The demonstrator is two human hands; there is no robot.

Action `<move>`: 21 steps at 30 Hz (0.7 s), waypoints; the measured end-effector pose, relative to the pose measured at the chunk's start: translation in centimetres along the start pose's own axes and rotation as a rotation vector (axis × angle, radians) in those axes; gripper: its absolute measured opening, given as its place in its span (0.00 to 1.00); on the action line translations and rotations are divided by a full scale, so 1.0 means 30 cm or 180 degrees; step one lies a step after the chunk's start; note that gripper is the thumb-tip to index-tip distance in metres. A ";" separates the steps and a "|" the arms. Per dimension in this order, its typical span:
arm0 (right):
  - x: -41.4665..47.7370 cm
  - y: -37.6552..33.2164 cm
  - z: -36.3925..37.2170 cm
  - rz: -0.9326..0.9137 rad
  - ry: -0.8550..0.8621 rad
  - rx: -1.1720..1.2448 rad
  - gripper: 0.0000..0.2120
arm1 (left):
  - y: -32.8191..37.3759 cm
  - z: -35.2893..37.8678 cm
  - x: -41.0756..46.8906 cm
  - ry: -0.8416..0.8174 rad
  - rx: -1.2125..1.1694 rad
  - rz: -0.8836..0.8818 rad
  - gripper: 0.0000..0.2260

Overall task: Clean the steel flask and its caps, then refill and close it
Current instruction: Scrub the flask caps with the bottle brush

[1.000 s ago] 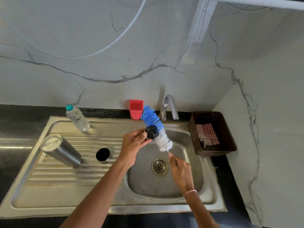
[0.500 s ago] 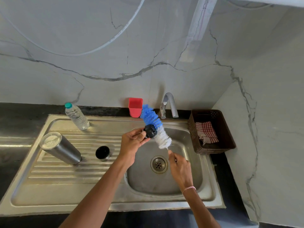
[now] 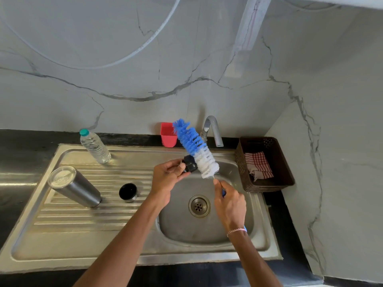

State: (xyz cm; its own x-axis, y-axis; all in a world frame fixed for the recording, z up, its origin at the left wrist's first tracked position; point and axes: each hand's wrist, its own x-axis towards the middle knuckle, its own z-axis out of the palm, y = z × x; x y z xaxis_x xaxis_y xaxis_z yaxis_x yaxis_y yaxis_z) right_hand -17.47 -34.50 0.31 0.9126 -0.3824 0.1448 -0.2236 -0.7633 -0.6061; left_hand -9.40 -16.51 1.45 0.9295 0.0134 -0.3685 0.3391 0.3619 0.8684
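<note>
My left hand (image 3: 166,179) pinches a small black inner cap (image 3: 189,163) above the sink basin (image 3: 244,230). My right hand (image 3: 230,204) grips the handle of a blue and white bottle brush (image 3: 194,147), whose bristles press against the cap. The steel flask (image 3: 73,186) stands upside down on the ribbed draining board (image 3: 72,224) at the left. Beside it sits the outer steel cap (image 3: 128,192), its black inside facing up.
A plastic water bottle (image 3: 94,146) stands at the back of the draining board. A red cup (image 3: 168,134) and the tap (image 3: 212,129) are at the wall. A brown basket (image 3: 267,164) with a checked cloth (image 3: 259,165) sits to the right of the basin.
The brush has shifted a little along the black cap, its white bristles now beside it. Both hands stay above the basin.
</note>
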 end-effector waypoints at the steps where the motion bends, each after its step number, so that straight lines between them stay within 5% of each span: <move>1: 0.001 0.013 -0.006 -0.0051 -0.0033 0.0002 0.14 | 0.012 -0.009 0.002 0.0017 -0.0071 -0.0023 0.07; 8: -0.106 0.101 -0.005 -0.0030 -0.0132 -0.0018 0.21 | 0.045 -0.048 0.011 0.0271 -0.0384 -0.0169 0.05; 13: -0.033 0.027 0.018 -0.0075 -0.0073 -0.0046 0.18 | 0.004 -0.013 -0.017 -0.0005 -0.0067 -0.0036 0.07; 21: -0.116 0.071 -0.007 -0.0213 -0.0047 -0.0211 0.18 | 0.042 -0.061 0.007 0.0412 -0.0303 0.0050 0.09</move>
State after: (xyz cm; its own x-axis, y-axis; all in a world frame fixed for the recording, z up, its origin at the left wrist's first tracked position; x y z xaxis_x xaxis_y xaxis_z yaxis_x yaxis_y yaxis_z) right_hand -21.19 -34.89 -1.32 0.9311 -0.3220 0.1712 -0.1838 -0.8199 -0.5422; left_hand -9.03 -14.33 1.85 0.9061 0.1375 -0.4001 0.3037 0.4473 0.8413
